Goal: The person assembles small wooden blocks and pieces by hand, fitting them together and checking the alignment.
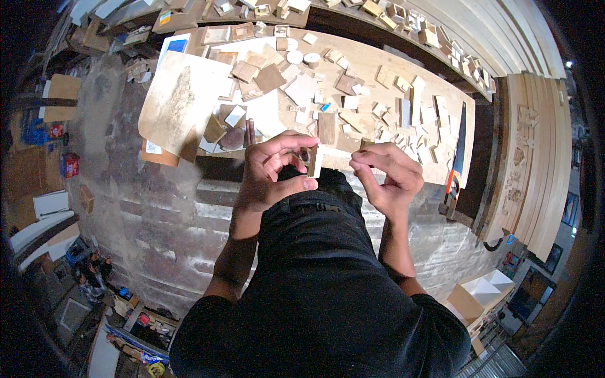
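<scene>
Lengthwise away from torso, small wooden piece in grip of left fingers; right fingers, hold unclear

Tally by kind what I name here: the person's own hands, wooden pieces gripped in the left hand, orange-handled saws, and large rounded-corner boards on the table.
Hands: 2 (left hand, right hand)
Small wooden piece in the left hand: 1
Orange-handled saw: 1
Large rounded-corner board: 1
Total: 5
</scene>
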Tool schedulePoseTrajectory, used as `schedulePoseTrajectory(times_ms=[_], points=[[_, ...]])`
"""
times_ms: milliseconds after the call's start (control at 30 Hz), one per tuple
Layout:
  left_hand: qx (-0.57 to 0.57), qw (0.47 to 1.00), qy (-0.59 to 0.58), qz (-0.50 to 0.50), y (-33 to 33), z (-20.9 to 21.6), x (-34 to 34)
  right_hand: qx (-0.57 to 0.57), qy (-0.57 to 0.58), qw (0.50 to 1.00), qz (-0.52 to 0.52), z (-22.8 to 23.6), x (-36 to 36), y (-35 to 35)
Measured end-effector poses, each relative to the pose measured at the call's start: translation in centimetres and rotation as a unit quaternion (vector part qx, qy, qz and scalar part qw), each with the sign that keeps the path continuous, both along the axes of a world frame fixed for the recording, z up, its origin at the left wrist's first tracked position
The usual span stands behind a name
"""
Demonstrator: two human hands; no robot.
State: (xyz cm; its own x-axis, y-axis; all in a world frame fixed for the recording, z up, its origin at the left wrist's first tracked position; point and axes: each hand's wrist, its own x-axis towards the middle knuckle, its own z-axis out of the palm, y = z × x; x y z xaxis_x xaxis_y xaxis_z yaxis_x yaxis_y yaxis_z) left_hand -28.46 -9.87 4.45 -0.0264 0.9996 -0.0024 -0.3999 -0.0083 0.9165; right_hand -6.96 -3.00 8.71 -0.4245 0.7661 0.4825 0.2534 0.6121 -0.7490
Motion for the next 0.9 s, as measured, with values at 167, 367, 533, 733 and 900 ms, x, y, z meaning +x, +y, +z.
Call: schedulePoseTrajectory(times_ms=[167, 367, 533, 733, 900], points=[[0.004, 1.000, 0.003, 0.002, 0.1, 0.1, 0.2, -0.058, 0.036, 0.998, 0.015, 0.5, 0.5, -0.4], [0.004, 1.000, -0.008, -0.009, 0.1, 0.2, 0.4, -0.044, 0.010, 0.999, -0.001, 0.4, 0.5, -0.1], [-0.005, 1.000, -0.001, -0.024, 0.0, 0.2, 0.4, -0.085, 0.052, 0.995, -0.020, 0.6, 0.8, -0.3], [0.000, 1.000, -0.014, -0.020, 0.0, 0.3, 0.8, -0.047, 0.004, 0.999, 0.003, 0.5, 1.0, -0.1], [-0.012, 0.999, -0.009, -0.030, 0.1, 0.6, 1.0, -0.051, 0.033, 0.998, -0.009, 0.6, 1.3, -0.1]])
